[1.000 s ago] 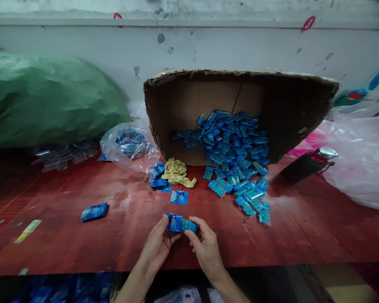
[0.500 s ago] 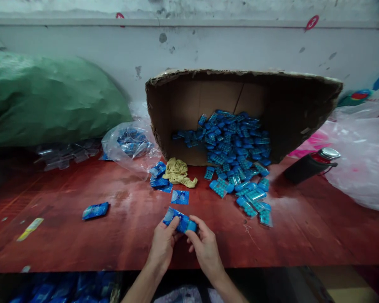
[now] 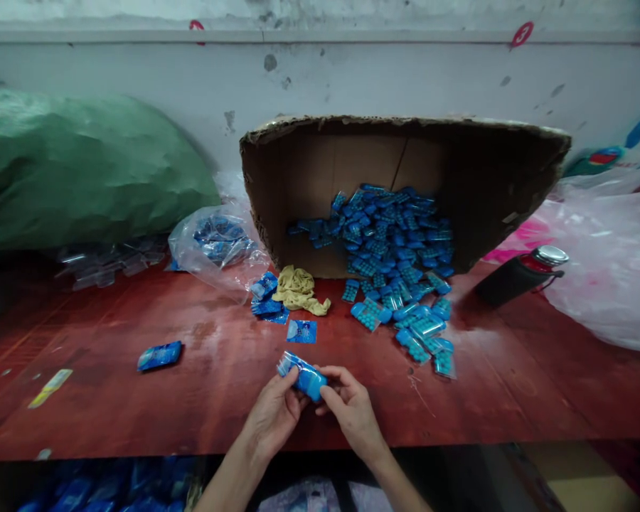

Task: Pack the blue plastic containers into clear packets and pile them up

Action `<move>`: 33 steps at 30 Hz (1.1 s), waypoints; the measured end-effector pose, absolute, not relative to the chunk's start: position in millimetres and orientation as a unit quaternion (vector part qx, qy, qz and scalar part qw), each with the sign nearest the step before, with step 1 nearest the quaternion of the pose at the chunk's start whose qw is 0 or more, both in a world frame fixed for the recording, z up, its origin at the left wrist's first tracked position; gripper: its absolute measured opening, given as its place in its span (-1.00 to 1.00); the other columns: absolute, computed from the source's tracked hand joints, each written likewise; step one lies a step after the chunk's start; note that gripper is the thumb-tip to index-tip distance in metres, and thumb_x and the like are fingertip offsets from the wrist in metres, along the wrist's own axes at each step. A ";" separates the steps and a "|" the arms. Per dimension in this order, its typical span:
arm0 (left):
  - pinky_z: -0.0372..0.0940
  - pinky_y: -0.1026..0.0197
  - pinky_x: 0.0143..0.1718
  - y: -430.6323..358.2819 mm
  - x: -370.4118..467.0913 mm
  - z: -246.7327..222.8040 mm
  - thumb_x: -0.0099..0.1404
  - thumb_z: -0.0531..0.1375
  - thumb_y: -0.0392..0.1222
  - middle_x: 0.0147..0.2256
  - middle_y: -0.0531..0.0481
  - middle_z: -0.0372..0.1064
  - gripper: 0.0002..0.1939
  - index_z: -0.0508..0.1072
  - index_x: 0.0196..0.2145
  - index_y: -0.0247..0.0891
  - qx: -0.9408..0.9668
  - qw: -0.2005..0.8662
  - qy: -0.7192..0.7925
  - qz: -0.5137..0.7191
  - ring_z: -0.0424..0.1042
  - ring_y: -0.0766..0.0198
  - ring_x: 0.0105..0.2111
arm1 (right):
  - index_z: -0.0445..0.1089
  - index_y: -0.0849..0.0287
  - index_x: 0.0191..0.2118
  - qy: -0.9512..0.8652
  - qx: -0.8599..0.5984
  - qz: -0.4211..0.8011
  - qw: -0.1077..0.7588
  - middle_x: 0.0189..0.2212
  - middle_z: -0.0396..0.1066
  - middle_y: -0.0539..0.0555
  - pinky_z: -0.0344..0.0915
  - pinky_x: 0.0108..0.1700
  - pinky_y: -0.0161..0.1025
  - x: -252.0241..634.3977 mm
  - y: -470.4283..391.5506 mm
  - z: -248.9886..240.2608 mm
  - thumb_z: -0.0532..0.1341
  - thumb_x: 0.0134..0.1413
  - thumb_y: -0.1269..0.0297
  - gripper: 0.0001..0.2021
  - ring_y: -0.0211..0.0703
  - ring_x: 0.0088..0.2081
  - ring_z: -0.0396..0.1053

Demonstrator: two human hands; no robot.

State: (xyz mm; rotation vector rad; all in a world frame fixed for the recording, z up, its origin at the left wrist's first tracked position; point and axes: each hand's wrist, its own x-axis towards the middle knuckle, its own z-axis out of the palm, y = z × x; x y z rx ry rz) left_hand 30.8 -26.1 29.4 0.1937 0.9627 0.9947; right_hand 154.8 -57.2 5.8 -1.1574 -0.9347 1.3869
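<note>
Near the front of the red table, both my hands grip a small blue pack [image 3: 305, 377], a shiny printed wrapper with a plain lighter-blue end at the lower right. My left hand [image 3: 277, 409] pinches its left part, thumb on top. The right hand [image 3: 349, 405] holds the lighter-blue end between thumb and fingers. Just beyond lies a flat blue printed wrapper [image 3: 301, 331]. Behind that, a small stack of such wrappers [image 3: 267, 306] touches a crumpled yellowish glove-like thing [image 3: 299, 290]. A filled blue pack [image 3: 160, 356] lies alone on the left.
A cardboard box [image 3: 309, 153] on its side spills clear, blue-capped cases of blue beads [image 3: 400, 242] onto the table [image 3: 218, 398]. A dark bottle [image 3: 517, 276] leans at right by a pinkish plastic bag [image 3: 613, 270]. A green sack [image 3: 90, 171] and a clear bag [image 3: 218, 245] stand left.
The pack has tilted, its right end now lower, and the lighter-blue end sits more in line with the wrapper. My right thumb presses on that end. The whole view has shifted slightly.
</note>
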 end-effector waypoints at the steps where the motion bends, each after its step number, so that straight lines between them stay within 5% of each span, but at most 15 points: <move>1: 0.34 0.26 -0.36 -26.3 31.1 30.5 0.12 0.15 -0.34 -0.50 -0.03 0.44 -0.95 0.37 -0.49 -0.34 0.098 0.763 0.444 0.459 0.43 0.31 -0.47 | 0.34 0.19 -0.23 -0.380 -0.487 0.586 0.525 -0.36 0.36 0.02 0.39 -0.49 -0.35 154.4 -57.8 5.8 0.21 -0.08 0.22 -0.75 -0.30 -0.47 0.32; 4: 0.33 0.29 -0.43 -25.8 30.7 32.7 0.07 0.20 -0.29 -0.56 0.03 0.42 -0.91 0.34 -0.53 -0.31 0.108 0.747 0.465 0.462 0.40 0.35 -0.55 | 0.34 0.21 -0.26 -0.365 -0.491 0.599 0.517 -0.49 0.34 -0.02 0.36 -0.53 -0.34 154.2 -58.7 6.9 0.21 -0.08 0.23 -0.77 -0.29 -0.50 0.31; 7: 0.33 0.29 -0.44 -24.7 27.4 32.6 0.06 0.21 -0.29 -0.56 0.02 0.42 -0.93 0.37 -0.51 -0.32 0.118 0.763 0.468 0.429 0.42 0.34 -0.55 | 0.36 0.15 -0.24 -0.399 -0.480 0.573 0.531 -0.37 0.34 0.00 0.36 -0.34 -0.28 157.6 -58.4 8.4 0.23 -0.12 0.34 -0.78 -0.22 -0.35 0.34; 12: 0.32 0.20 -0.26 -24.8 19.5 26.3 0.09 0.18 -0.29 -0.42 -0.12 0.47 -0.87 0.43 -0.35 -0.36 0.138 0.840 0.381 0.361 0.46 0.19 -0.33 | 0.24 -0.03 0.00 -0.483 -0.434 0.569 0.505 0.00 0.15 0.01 0.13 0.04 -0.18 168.9 -55.0 14.2 0.33 -0.35 0.50 -0.33 -0.09 0.01 0.17; 20: 0.31 0.19 -0.27 -28.0 20.0 21.1 0.06 0.20 -0.31 -0.41 -0.19 0.49 -0.83 0.46 -0.33 -0.40 0.143 0.887 0.305 0.316 0.47 0.16 -0.37 | 0.17 -0.06 0.06 -0.509 -0.348 0.670 0.412 0.05 0.12 0.00 0.24 -0.12 -0.25 177.3 -48.8 23.6 0.35 -0.38 0.49 -0.24 -0.06 0.01 0.16; 26: 0.31 0.27 -0.33 -37.8 28.6 27.5 0.03 0.23 -0.28 -0.42 -0.13 0.50 -0.82 0.47 -0.35 -0.38 0.125 0.871 0.320 0.350 0.47 0.19 -0.35 | 0.14 -0.05 0.09 -0.463 -0.370 0.695 0.406 -0.07 0.29 -0.02 0.27 -0.26 -0.33 182.2 -50.0 17.8 0.28 -0.29 0.50 -0.28 -0.24 -0.26 0.31; 33: 0.32 0.21 -0.26 -43.6 31.5 23.9 0.07 0.21 -0.23 -0.40 -0.11 0.49 -0.82 0.46 -0.33 -0.34 0.098 0.855 0.353 0.367 0.47 0.19 -0.33 | 0.20 -0.06 0.05 -0.440 -0.338 0.708 0.438 -0.02 0.27 0.00 0.23 -0.10 -0.25 181.3 -48.9 17.4 0.28 -0.29 0.51 -0.33 -0.14 -0.03 0.22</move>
